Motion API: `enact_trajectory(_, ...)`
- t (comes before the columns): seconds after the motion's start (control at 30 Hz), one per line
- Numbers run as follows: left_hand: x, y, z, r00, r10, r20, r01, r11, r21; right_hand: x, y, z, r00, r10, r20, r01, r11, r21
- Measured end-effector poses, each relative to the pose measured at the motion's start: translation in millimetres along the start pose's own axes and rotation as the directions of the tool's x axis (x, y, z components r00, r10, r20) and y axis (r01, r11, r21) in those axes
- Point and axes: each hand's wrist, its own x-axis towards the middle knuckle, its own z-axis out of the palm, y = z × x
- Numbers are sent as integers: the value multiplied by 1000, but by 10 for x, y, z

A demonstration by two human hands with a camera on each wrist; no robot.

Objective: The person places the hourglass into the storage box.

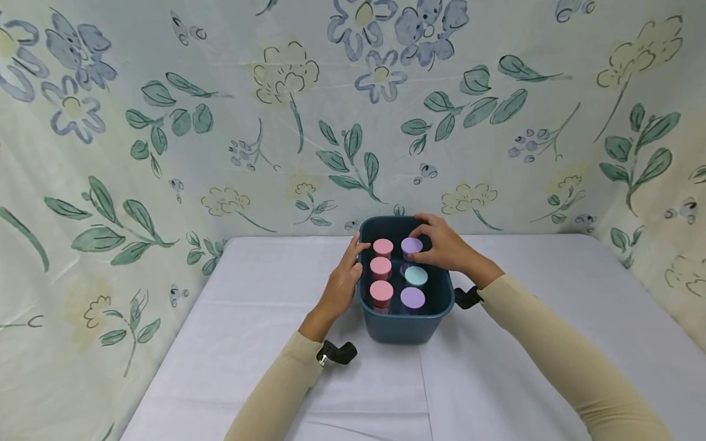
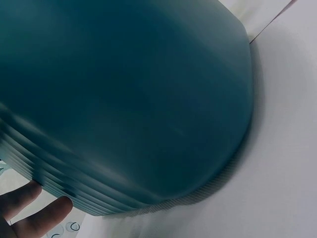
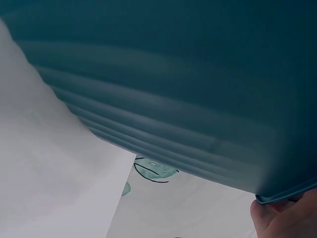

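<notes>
A dark blue plastic bin (image 1: 405, 331) stands on the table, holding several small jars with coloured lids. My right hand (image 1: 447, 245) reaches over the bin's right rim, its thumb and fingers pinching the purple-lidded jar (image 1: 412, 245) at the back right. The left hand (image 1: 339, 285) rests along the left side, with a finger and the thumb at the rim. In the left wrist view two fairly straight fingers (image 2: 47, 215) touch the ribbed outer wall. Pink-lidded jars (image 1: 380, 267) line the left of the bin; a teal-lidded jar (image 1: 416, 276) and another purple-lidded jar (image 1: 412, 298) stand right.
A white cloth (image 1: 265, 306) covers the table around the bin. Behind it hangs a flowered curtain (image 1: 375, 122). A black wrist strap (image 1: 337, 353) shows at the left wrist, and another black strap (image 1: 467, 297) at the right.
</notes>
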Motion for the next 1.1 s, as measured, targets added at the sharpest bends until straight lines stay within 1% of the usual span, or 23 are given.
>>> enact_trajectory(0.23, 4, -12, -1, 1000, 8, -3, -8, 1000, -3, -3, -28, -22, 1000, -16, 27, 17, 1000, -21)
enact_trajectory(0.53, 5, -10, 0, 1000, 8, 2, -8, 1000, 3, 0, -69, -20, 998, 1, 62, 4, 998, -69)
enact_trajectory(0.77, 15, 9, -9, 1000, 6, -2, -6, 1000, 15, 11, -94, -34, 997, -5, 72, 13, 994, -104)
enact_trajectory(1.1, 1, -1, -1, 1000, 8, -3, -8, 1000, 3, 3, -114, -34, 995, -20, 93, 34, 989, -143)
